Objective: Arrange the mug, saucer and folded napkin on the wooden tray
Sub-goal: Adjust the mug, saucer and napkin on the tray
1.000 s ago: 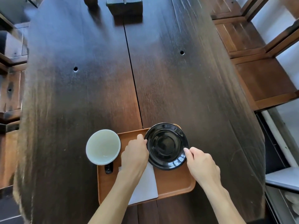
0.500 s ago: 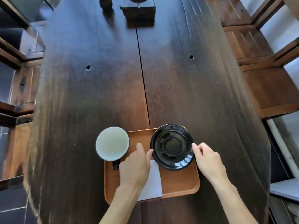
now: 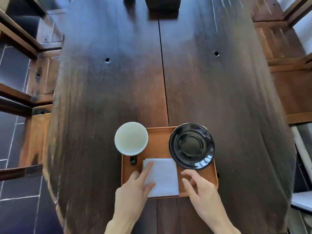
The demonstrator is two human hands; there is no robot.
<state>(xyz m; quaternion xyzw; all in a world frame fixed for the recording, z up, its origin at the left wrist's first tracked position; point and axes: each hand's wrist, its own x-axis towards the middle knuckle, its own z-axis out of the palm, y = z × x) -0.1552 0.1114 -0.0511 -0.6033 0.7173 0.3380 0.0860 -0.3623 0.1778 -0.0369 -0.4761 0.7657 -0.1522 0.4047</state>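
A dark wood worktop (image 3: 211, 92) holds the tray (image 3: 160, 137); left hand (image 3: 135, 191) fingers (image 3: 148, 168) spread, touching the napkin (image 3: 163, 176); right hand (image 3: 202, 190) fingers (image 3: 187, 173) loosely spread, holding nothing.

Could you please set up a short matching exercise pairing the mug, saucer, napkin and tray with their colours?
Things:
1. mug
2. saucer
3. napkin
4. tray

Colours:
A. glossy black
B. orange-brown wood
C. plain white, folded square
D. pale green inside, with a dark handle

Pairs: 1-D, 2-A, 3-C, 4-B
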